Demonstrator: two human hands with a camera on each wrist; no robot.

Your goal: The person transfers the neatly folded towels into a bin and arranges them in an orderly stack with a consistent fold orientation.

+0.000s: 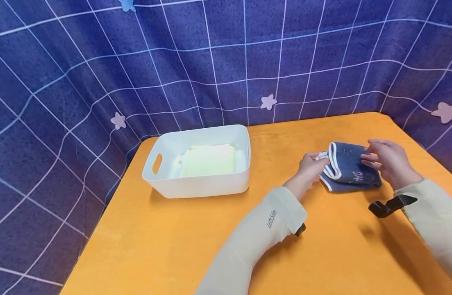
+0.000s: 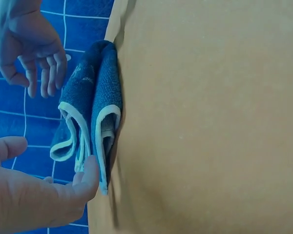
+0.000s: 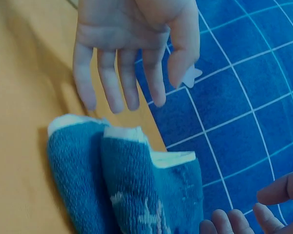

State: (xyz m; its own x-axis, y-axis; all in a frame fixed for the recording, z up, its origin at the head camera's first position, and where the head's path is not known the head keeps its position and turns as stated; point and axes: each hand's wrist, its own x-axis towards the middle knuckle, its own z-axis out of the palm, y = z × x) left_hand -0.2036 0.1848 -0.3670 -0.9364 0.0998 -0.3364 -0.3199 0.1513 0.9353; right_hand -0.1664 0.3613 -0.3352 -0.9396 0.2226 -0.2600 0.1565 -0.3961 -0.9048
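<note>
A folded dark blue towel [image 1: 353,162] with white edging and pale stitched marks lies at the right of the table. At its white-edged left end is my left hand [image 1: 310,169], fingers extended and thumb apart; in the left wrist view its fingertips [image 2: 91,170] overlap the edging. My right hand [image 1: 391,160] hovers at the towel's opposite end with loosely bent fingers. The right wrist view shows the towel [image 3: 132,180] between the left hand [image 3: 132,44] above and the right hand [image 3: 263,217] at lower right. Neither hand grips it.
A white plastic bin [image 1: 200,186] with a handle slot stands left of the hands, holding pale yellow folded cloth [image 1: 211,162]. An orange cover [image 1: 166,246] spreads over the table. Behind hangs a blue curtain [image 1: 226,65] with white grid lines and stars.
</note>
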